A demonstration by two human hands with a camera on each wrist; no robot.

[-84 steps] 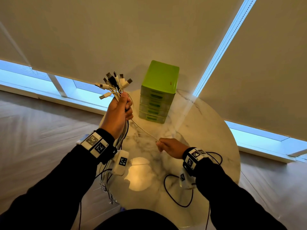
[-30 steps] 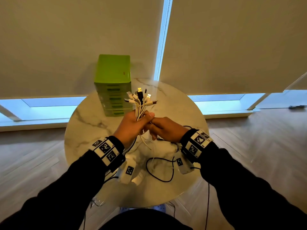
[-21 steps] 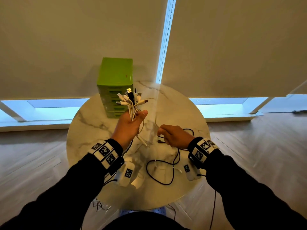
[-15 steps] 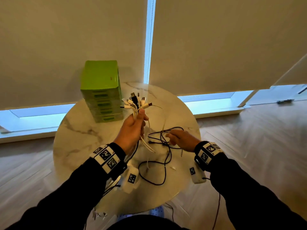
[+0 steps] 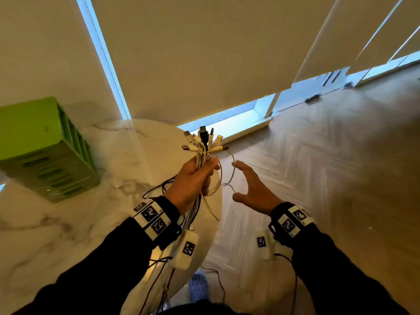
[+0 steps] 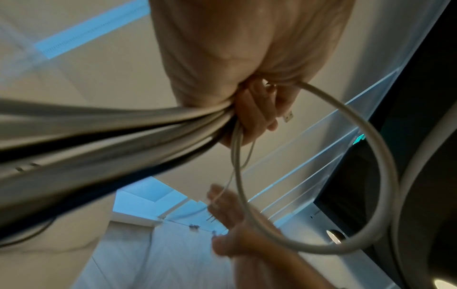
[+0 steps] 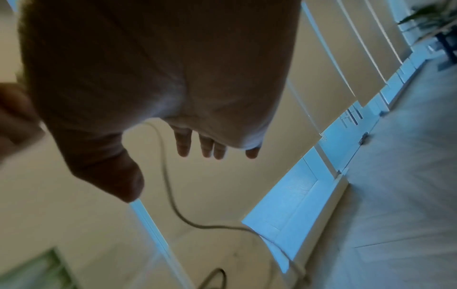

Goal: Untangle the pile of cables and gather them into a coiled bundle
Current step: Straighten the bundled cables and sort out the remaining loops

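In the head view, the cables (image 5: 202, 153) are gripped in the fisted left hand (image 5: 193, 183) over the marble table (image 5: 68, 223) edge, plugs fanned toward 12 o'clock. At 3 o'clock, the right hand (image 5: 252, 189) is spread, holding nothing; the thin white strand (image 5: 231, 176) beside it should be caught and drawn through gently.

In the left wrist view, a pale loop (image 6: 366, 176) hangs from the closed fingers (image 6: 257, 115).

In the right wrist view, straight fingers (image 7: 205, 144) show; the strand trails toward 5 o'clock.

Drawer unit (image 5: 43, 148) on the table (image 5: 68, 223) at far left, left hand (image 5: 193, 180) over the table's right edge gripping the cables (image 5: 202, 151), plugs above the fist, right hand (image 5: 252, 189) just right, beyond the table, thin cable (image 5: 230, 176) between the hands
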